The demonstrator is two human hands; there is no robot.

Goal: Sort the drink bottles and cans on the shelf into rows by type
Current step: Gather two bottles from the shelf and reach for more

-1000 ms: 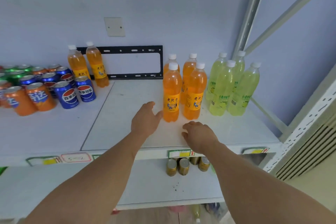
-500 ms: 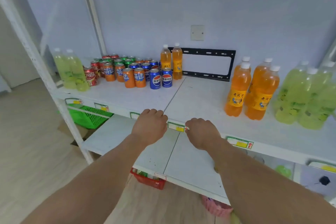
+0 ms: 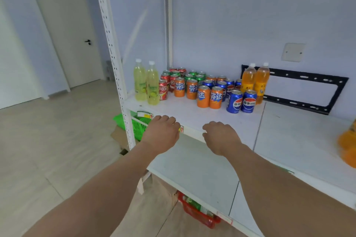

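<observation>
Both the left hand (image 3: 161, 134) and the right hand (image 3: 221, 136) hover at the front edge of the shelf (image 3: 192, 115) with fingers loosely curled, holding nothing. The orange cans (image 3: 210, 96) and blue cans (image 3: 241, 101) stand packed and touching, so a reach past them for the two orange bottles (image 3: 255, 82) at the back could likely knock a can over. The two lime bottles (image 3: 146, 82) stand right at the shelf's left end, where a careless sideways nudge might tip one off.
</observation>
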